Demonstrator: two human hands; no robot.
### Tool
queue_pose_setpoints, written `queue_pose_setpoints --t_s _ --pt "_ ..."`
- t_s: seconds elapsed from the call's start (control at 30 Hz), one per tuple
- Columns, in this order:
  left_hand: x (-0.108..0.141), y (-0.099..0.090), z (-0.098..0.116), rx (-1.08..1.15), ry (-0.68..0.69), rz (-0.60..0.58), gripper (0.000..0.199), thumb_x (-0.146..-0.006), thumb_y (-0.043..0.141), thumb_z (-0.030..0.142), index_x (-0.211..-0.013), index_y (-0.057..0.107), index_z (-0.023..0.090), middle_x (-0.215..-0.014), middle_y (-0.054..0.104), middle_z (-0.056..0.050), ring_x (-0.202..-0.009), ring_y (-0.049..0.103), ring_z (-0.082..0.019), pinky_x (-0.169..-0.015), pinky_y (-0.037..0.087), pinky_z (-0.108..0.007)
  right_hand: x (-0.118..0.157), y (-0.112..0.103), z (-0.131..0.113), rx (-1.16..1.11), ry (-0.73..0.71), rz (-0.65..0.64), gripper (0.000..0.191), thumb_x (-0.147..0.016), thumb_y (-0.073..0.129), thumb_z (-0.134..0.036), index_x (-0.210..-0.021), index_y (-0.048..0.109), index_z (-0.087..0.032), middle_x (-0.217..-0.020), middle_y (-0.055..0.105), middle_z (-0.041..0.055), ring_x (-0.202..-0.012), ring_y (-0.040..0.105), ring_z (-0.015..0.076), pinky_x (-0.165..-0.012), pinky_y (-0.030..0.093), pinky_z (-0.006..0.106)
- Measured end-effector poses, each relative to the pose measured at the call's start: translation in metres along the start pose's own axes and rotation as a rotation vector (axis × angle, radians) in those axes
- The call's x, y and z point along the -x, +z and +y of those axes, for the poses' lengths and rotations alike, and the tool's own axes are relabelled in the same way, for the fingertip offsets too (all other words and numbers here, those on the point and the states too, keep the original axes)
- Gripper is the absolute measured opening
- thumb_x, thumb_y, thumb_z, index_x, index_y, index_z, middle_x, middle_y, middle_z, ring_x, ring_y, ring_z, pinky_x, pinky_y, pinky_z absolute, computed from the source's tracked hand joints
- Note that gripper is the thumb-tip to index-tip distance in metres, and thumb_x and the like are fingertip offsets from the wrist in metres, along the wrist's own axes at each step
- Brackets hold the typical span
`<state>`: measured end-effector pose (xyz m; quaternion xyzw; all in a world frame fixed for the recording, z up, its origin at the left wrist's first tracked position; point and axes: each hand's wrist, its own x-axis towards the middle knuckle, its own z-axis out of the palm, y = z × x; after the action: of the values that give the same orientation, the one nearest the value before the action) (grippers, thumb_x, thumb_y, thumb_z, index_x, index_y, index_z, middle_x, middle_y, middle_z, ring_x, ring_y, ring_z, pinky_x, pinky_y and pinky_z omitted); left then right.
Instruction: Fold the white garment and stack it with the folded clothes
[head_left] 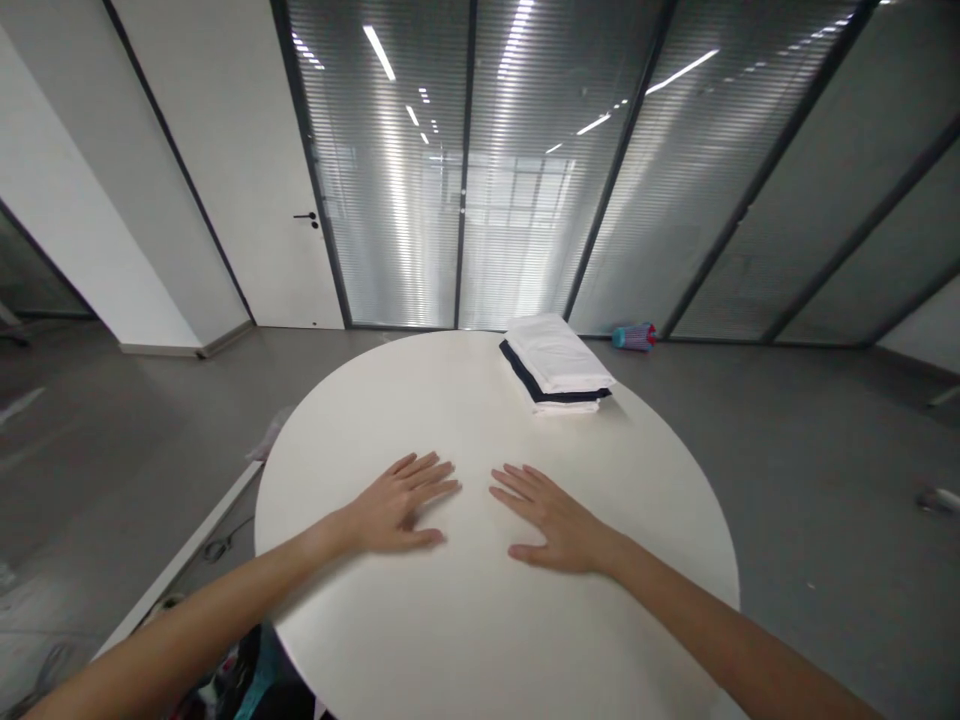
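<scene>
My left hand [409, 503] is held palm down at the middle of a round white table [465, 640], its fingers spread and pointing right. Opposite it, my right hand [551, 520] has its fingers spread too, pointing left, with a gap of bare tabletop between the two. Neither hand holds anything. Whether the palms rest on the surface or hover just over it is hard to tell. Beyond my right hand, near the far edge, lies a stack of folded cloth: a white piece [559, 355] on top, a dark navy layer [570, 396] under it, and white again at the bottom.
On the floor behind the table lies a blue and purple object with a red end [634, 337], by the glass partition [517, 230]. A white door [247, 180] stands at the back left. Below the table's left side are a cable [217, 548] and several dark and teal items.
</scene>
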<state>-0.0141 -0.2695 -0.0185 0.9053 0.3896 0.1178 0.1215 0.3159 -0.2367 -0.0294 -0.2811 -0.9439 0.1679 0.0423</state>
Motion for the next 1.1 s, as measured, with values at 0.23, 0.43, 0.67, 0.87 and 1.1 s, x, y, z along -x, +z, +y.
queue_pose_setpoints --t_s 0.23,0.43,0.67,0.87,1.1 --pt "-0.0016 0.0056 -0.0026 -0.007 -0.002 -0.035 0.072 -0.088 0.060 0.058 -0.153 0.037 0.036 -0.162 0.028 -0.004 -0.150 0.024 -0.030 -0.123 0.014 -0.054 -0.0040 -0.0056 -0.0034 0.018 0.004 0.001 0.083 -0.089 0.054 -0.067 -0.157 0.031 -0.024 -0.164 0.020 0.0083 -0.152 0.014 0.0271 -0.124 0.009 0.049" --pt "-0.0023 0.0048 -0.0035 -0.013 -0.011 -0.041 0.070 -0.088 0.060 0.058 -0.151 0.040 0.034 -0.162 0.028 -0.004 -0.150 0.024 -0.030 -0.123 0.014 -0.054 -0.0047 -0.0042 -0.0028 -0.002 -0.005 0.022 0.084 -0.088 0.057 -0.067 -0.156 0.034 -0.023 -0.164 0.022 0.0089 -0.152 0.015 0.0273 -0.124 0.009 0.049" --pt "-0.0030 0.0092 -0.0096 -0.045 0.016 -0.060 0.071 -0.089 0.057 0.060 -0.152 0.039 0.032 -0.162 0.027 -0.006 -0.151 0.023 -0.031 -0.122 0.015 -0.054 -0.0056 -0.0053 -0.0032 0.015 0.004 0.008 0.085 -0.088 0.056 -0.068 -0.156 0.034 -0.022 -0.164 0.023 0.0096 -0.152 0.015 0.0278 -0.124 0.009 0.049" --pt "-0.0017 0.0093 -0.0093 -0.033 0.030 -0.048 0.071 -0.091 0.053 0.063 -0.153 0.039 0.032 -0.162 0.028 -0.007 -0.151 0.023 -0.031 -0.122 0.015 -0.055 -0.0056 -0.0055 -0.0041 0.013 0.011 0.015 0.084 -0.087 0.058 -0.067 -0.155 0.036 -0.023 -0.163 0.024 0.0092 -0.152 0.017 0.0279 -0.124 0.010 0.049" --pt "0.0007 0.0069 -0.0054 -0.024 0.026 -0.037 0.072 -0.092 0.052 0.062 -0.155 0.034 0.032 -0.162 0.028 -0.007 -0.151 0.022 -0.031 -0.123 0.013 -0.055 -0.0044 -0.0035 -0.0020 -0.005 -0.003 0.027 0.083 -0.088 0.056 -0.067 -0.156 0.033 -0.025 -0.164 0.023 0.0082 -0.152 0.016 0.0277 -0.124 0.009 0.050"
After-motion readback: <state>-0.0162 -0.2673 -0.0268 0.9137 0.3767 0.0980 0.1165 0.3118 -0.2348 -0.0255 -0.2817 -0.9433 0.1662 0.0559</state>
